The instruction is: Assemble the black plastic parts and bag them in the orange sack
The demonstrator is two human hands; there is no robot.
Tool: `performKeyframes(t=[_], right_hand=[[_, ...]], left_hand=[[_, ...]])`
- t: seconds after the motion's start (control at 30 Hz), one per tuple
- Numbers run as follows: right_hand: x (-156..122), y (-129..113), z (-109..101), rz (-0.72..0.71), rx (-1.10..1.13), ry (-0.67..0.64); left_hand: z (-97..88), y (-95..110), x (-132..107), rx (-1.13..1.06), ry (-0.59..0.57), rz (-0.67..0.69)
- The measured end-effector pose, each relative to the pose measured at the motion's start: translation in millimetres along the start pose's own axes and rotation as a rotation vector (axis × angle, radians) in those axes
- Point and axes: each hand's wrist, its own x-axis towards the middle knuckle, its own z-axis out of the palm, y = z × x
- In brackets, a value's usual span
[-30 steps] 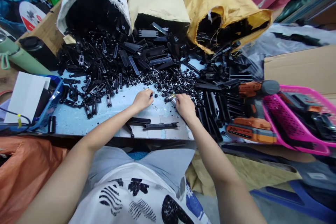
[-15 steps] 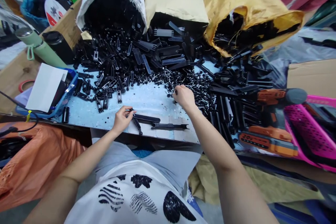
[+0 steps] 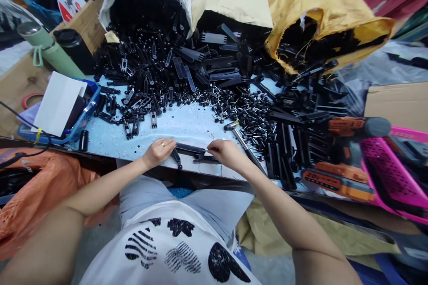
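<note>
Bar [image 3: 190, 148]: black, long, narrow. Left hand [image 3: 159, 151] curled at left end, right hand [image 3: 228, 153] at right; grips can't be told.

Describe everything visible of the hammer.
The hammer lies diagonally on the worktable, head away from the person. The small head looks metallic with a yellowish end, the shaft silvery, the grip dark. Neither the left hand nor the right hand holds it; whether the right arm touches the grip is unclear.
</note>
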Motion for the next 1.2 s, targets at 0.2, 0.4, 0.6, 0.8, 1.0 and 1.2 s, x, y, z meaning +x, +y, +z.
performKeyframes(t=[0.2, 0.4, 0.6, 0.8, 1.0, 1.2], right_hand=[[8, -38, -10, -0.144, -0.387, -0.156], [5, -5, 20, -0.055, -0.224, 0.009], [-19, 39, 80, -0.316, 0.043, 0.426], [-15, 66, 83, -0.483, 0.010, 0.341], [-3, 82, 67, -0.614, -0.014, 0.213], [-6, 42, 56, -0.490, -0.144, 0.395]], left_hand=[[1.1, 11, 0, 0.091, 0.042, -0.040], [3.6, 44, -14, 0.245, 0.176, -0.219], [31.0, 78, 24, 0.314, -0.282, 0.015], [45.6, 64, 49, 0.312, -0.460, 0.003], [48.4, 64, 49, 0.353, -0.436, 0.012], [35.8, 76, 15, 0.285, -0.212, 0.006]])
